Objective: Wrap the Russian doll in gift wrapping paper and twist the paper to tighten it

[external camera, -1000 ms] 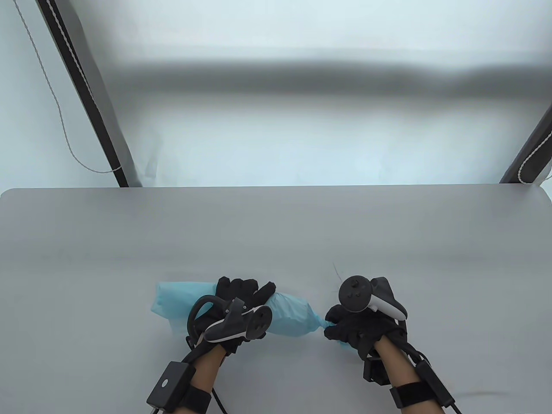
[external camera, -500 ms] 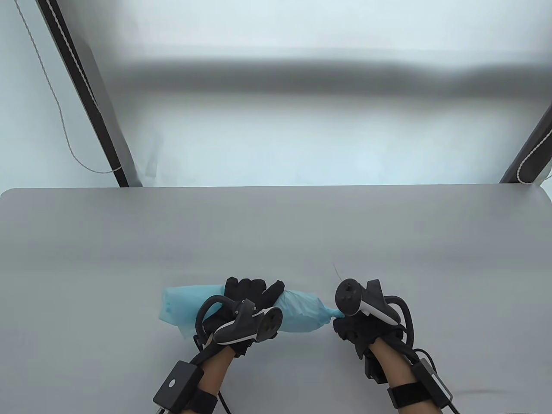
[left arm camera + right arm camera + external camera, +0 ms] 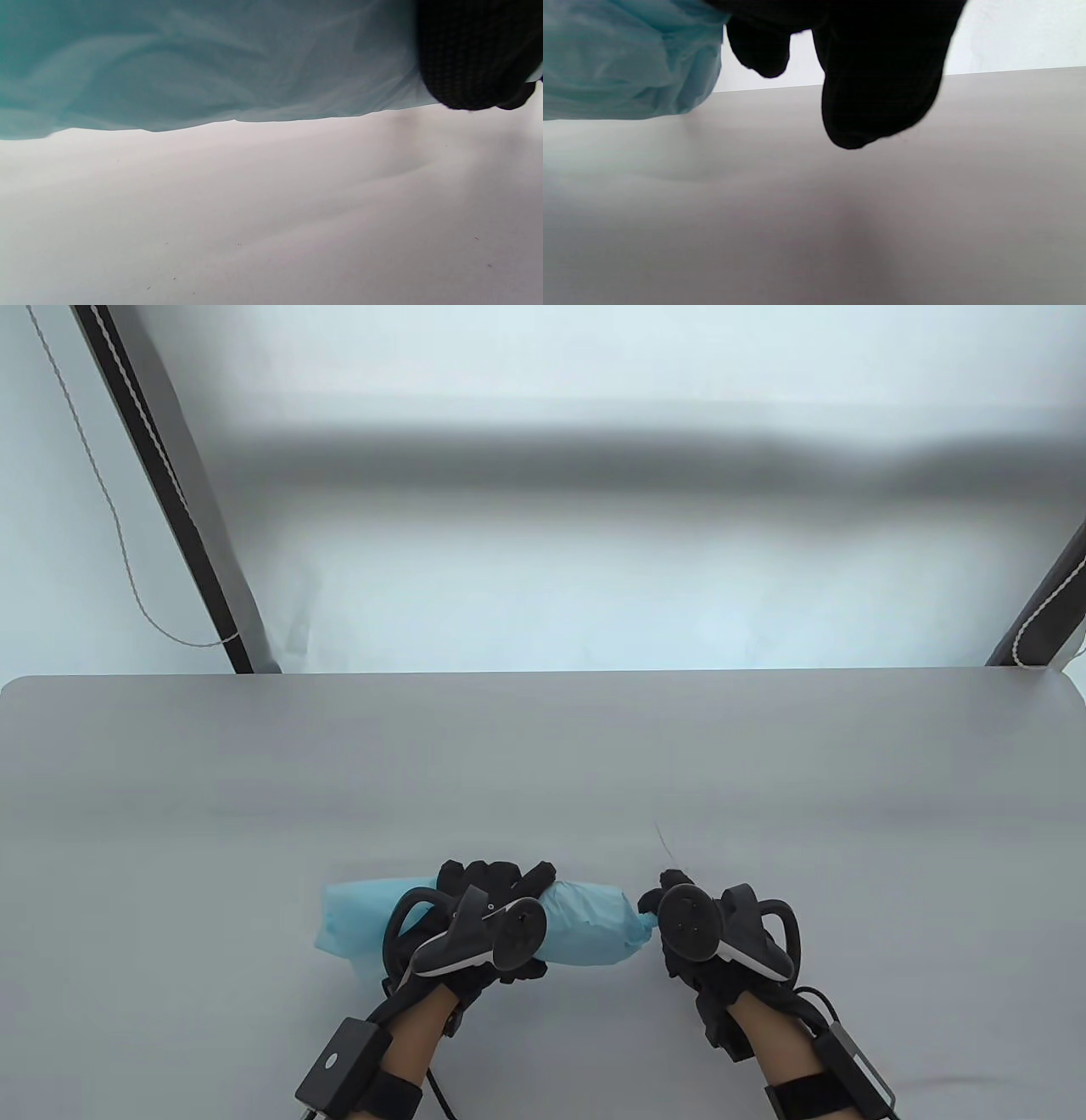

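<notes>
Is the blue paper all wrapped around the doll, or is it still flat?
Wrapped. The blue paper forms a bundle lying on the table; the left hand grips its middle, the right hand pinches its twisted end. No doll shows.

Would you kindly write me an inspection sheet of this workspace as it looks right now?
Surface: grey table, smooth; one thin dark fleck near the right hand.
Job's things: blue wrapping paper rolled into a bundle lying on the table; doll hidden inside.
Clutter: nothing seen.
Grippers: left hand grips the bundle's middle; right hand pinches its twisted right end.
Cables: black leads run from the wrist units; a twisted cord hangs at the far left.
Surroundings: pale backdrop, two dark slanted struts.
</notes>
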Action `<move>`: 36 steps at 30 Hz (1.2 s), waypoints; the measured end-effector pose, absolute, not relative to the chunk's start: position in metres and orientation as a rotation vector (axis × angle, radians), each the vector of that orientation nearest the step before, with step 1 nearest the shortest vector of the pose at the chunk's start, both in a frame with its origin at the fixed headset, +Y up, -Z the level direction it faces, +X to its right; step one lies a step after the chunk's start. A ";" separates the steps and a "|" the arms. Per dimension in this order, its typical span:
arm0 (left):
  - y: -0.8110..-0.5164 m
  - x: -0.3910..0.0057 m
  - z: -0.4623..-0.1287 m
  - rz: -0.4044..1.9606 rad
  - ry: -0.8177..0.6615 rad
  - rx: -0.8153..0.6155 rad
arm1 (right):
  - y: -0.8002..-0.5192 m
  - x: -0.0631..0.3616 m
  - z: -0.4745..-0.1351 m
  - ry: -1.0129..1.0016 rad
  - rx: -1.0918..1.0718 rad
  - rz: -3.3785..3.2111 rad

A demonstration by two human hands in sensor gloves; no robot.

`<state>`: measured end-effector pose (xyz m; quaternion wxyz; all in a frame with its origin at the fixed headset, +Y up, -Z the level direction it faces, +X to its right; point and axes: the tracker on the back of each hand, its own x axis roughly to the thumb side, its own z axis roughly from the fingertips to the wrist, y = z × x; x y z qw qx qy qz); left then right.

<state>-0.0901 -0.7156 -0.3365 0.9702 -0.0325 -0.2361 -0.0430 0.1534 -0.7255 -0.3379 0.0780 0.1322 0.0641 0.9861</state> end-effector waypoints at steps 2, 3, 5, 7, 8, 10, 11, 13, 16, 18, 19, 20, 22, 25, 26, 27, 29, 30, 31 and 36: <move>-0.717 -0.091 -0.337 -0.094 -0.468 -0.077 | -0.727 0.153 -0.339 0.310 0.373 2.945; -0.717 -0.092 -0.338 -0.091 -0.458 -0.082 | -0.727 0.152 -0.339 0.333 0.382 2.960; -0.718 -0.095 -0.340 -0.084 -0.442 -0.086 | -0.727 0.150 -0.339 0.424 0.394 2.962; -0.719 -0.099 -0.341 -0.078 -0.427 -0.097 | -0.726 0.147 -0.339 0.438 0.411 2.935; -0.719 -0.101 -0.342 -0.076 -0.418 -0.096 | -0.726 0.145 -0.338 0.426 0.425 2.931; -0.718 -0.103 -0.343 -0.067 -0.406 -0.097 | -0.723 0.143 -0.338 0.398 0.439 2.930; -0.718 -0.104 -0.343 -0.070 -0.402 -0.096 | -0.723 0.142 -0.338 0.388 0.445 2.898; -0.718 -0.106 -0.344 -0.071 -0.397 -0.094 | -0.722 0.143 -0.338 0.379 0.457 2.870; -0.718 -0.109 -0.345 -0.072 -0.383 -0.096 | -0.724 0.148 -0.338 0.383 0.501 2.764; -0.718 -0.113 -0.346 -0.064 -0.374 -0.100 | -0.723 0.152 -0.339 0.355 0.478 2.662; -0.718 -0.115 -0.347 -0.053 -0.368 -0.104 | -0.723 0.154 -0.340 0.334 0.483 2.610; -0.717 -0.117 -0.347 -0.044 -0.361 -0.100 | -0.721 0.157 -0.341 0.300 0.486 2.563; -0.714 -0.120 -0.348 -0.025 -0.359 -0.095 | -0.721 0.163 -0.343 0.272 0.533 2.469; -0.711 -0.121 -0.347 -0.010 -0.357 -0.079 | -0.721 0.167 -0.345 0.334 0.495 2.347; -0.711 -0.121 -0.347 -0.013 -0.358 -0.080 | -0.722 0.169 -0.346 0.354 0.482 2.332; -0.711 -0.121 -0.347 -0.013 -0.359 -0.081 | -0.722 0.169 -0.347 0.361 0.473 2.324; -0.713 -0.121 -0.348 -0.012 -0.368 -0.092 | -0.726 0.170 -0.349 0.432 0.467 2.290; -0.714 -0.121 -0.348 -0.011 -0.374 -0.098 | -0.727 0.170 -0.349 0.470 0.456 2.287; -0.714 -0.120 -0.347 -0.009 -0.382 -0.096 | -0.728 0.170 -0.350 0.490 0.448 2.297; -0.715 -0.111 -0.344 -0.048 -0.436 -0.092 | -0.721 0.170 -0.349 0.466 0.424 2.532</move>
